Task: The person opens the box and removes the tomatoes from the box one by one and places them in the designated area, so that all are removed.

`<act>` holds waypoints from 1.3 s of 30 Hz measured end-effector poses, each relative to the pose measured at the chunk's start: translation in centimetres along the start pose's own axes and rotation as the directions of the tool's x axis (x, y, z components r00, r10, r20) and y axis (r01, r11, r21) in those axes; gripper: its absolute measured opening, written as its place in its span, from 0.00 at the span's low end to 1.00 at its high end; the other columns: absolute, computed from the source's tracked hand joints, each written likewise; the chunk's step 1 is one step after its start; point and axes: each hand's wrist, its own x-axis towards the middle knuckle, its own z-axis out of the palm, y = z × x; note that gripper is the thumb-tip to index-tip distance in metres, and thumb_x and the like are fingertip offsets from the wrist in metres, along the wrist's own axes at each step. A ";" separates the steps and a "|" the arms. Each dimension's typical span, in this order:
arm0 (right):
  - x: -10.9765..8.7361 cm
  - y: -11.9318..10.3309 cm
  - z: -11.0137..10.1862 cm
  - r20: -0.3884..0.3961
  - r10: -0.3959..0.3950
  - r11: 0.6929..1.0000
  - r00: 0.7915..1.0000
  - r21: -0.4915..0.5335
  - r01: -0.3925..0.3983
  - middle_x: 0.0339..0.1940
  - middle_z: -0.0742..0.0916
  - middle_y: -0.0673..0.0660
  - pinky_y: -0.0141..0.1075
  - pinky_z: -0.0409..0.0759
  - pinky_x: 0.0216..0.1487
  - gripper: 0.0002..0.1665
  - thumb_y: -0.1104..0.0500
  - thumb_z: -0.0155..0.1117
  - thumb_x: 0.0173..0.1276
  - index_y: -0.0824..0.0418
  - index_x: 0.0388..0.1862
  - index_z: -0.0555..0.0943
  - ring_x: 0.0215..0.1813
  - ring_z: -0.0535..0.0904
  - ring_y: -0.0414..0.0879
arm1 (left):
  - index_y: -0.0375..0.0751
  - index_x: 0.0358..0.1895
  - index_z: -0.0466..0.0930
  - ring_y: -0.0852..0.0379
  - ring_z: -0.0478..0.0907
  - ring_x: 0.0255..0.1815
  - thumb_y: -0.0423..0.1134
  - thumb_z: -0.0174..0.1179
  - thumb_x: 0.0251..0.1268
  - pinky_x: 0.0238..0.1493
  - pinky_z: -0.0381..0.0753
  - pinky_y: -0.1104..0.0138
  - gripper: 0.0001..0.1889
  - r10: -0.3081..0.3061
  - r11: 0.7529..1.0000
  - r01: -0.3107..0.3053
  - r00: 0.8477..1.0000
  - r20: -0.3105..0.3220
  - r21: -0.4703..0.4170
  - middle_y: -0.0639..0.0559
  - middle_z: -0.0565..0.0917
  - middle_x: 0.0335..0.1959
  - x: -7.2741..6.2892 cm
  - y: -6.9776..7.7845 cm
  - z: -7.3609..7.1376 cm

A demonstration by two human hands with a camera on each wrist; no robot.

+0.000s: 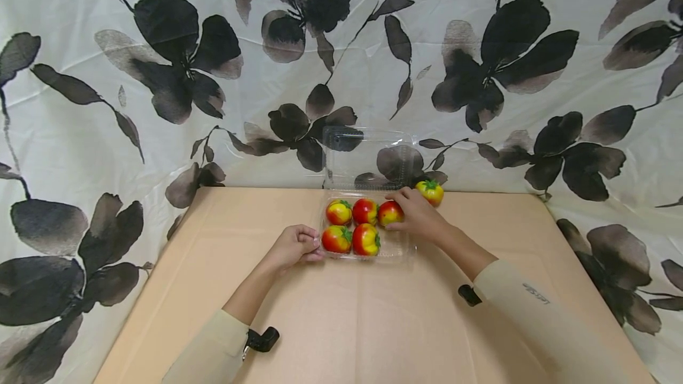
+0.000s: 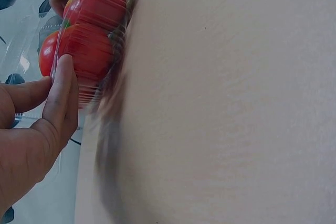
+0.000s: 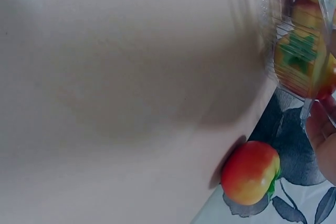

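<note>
A clear plastic clamshell box [image 1: 393, 248] sits at the back of the table with its lid [image 1: 368, 162] raised. Inside it, several red-and-yellow persimmons with green leaf tops stand in two rows. My left hand [image 1: 294, 245] pinches the box's left rim between thumb and fingers; the left wrist view shows the thumb inside and the fingers [image 2: 63, 90] along the ribbed outer wall. At the back right of the box, my right hand [image 1: 421, 215] grips a persimmon [image 1: 391, 213] between thumb and fingertips. The right wrist view catches only part of that hand, at its right edge.
One more persimmon [image 1: 430, 192] lies outside the box near the table's back edge, just behind my right hand. A white cloth [image 1: 373, 93] with dark flowers hangs behind the tan tabletop [image 1: 341, 319]. Black wrist cameras are strapped at both sleeves.
</note>
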 end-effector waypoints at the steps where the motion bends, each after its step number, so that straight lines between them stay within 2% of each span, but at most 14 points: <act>1: 0.0 0.0 0.1 -0.003 -0.002 1.000 1.000 -0.005 0.002 0.61 0.79 0.64 0.56 0.79 0.67 0.46 0.44 0.84 0.54 0.59 0.68 0.77 0.63 0.73 0.62 | 0.21 0.53 0.68 0.49 0.89 0.34 0.19 0.55 0.72 0.51 0.90 0.47 0.11 -0.003 1.000 0.003 1.000 -0.003 0.002 0.44 0.81 0.32 0.0 0.0 0.0; 8: 0.4 -0.1 0.7 -0.007 0.001 0.997 1.000 -0.073 -0.002 0.61 0.80 0.63 0.54 0.81 0.67 0.43 0.41 0.83 0.55 0.59 0.64 0.79 0.62 0.75 0.61 | 0.21 0.53 0.68 0.49 0.89 0.34 0.20 0.55 0.72 0.52 0.89 0.47 0.11 0.000 1.000 0.000 1.000 -0.001 0.003 0.44 0.80 0.32 0.0 0.0 -0.1; 12: 0.5 -0.1 0.9 -0.009 0.005 0.997 1.000 -0.074 -0.006 0.60 0.80 0.63 0.55 0.81 0.67 0.40 0.43 0.83 0.55 0.58 0.62 0.79 0.61 0.75 0.61 | 0.21 0.53 0.68 0.48 0.89 0.34 0.19 0.55 0.72 0.50 0.90 0.48 0.11 0.007 1.000 -0.007 1.000 0.001 0.000 0.44 0.80 0.32 0.0 0.0 -0.1; 20: 0.4 -0.1 0.9 0.002 0.006 1.000 1.000 -0.008 -0.006 0.61 0.80 0.62 0.54 0.79 0.70 0.37 0.46 0.83 0.57 0.57 0.62 0.80 0.64 0.75 0.61 | 0.22 0.53 0.68 0.48 0.89 0.34 0.20 0.55 0.73 0.48 0.91 0.50 0.11 0.007 1.000 -0.007 1.000 0.004 0.003 0.45 0.81 0.32 0.1 -0.1 -0.2; 31: 0.0 -0.8 0.1 0.075 -0.009 0.998 0.997 0.056 0.005 0.66 0.80 0.61 0.57 0.74 0.77 0.36 0.54 0.83 0.58 0.59 0.62 0.77 0.72 0.72 0.60 | 0.23 0.53 0.69 0.49 0.88 0.33 0.19 0.55 0.72 0.49 0.91 0.49 0.10 -0.006 1.000 0.006 1.000 -0.010 0.003 0.45 0.81 0.31 0.1 -0.1 -0.1; 39: 0.0 -0.7 0.0 0.134 -0.012 0.995 0.991 0.096 -0.001 0.68 0.78 0.61 0.57 0.79 0.71 0.33 0.55 0.82 0.60 0.55 0.62 0.76 0.71 0.72 0.60 | 0.23 0.53 0.68 0.50 0.89 0.33 0.20 0.55 0.73 0.49 0.91 0.50 0.10 -0.006 1.000 0.006 1.000 -0.006 0.009 0.45 0.81 0.31 0.1 0.0 -0.1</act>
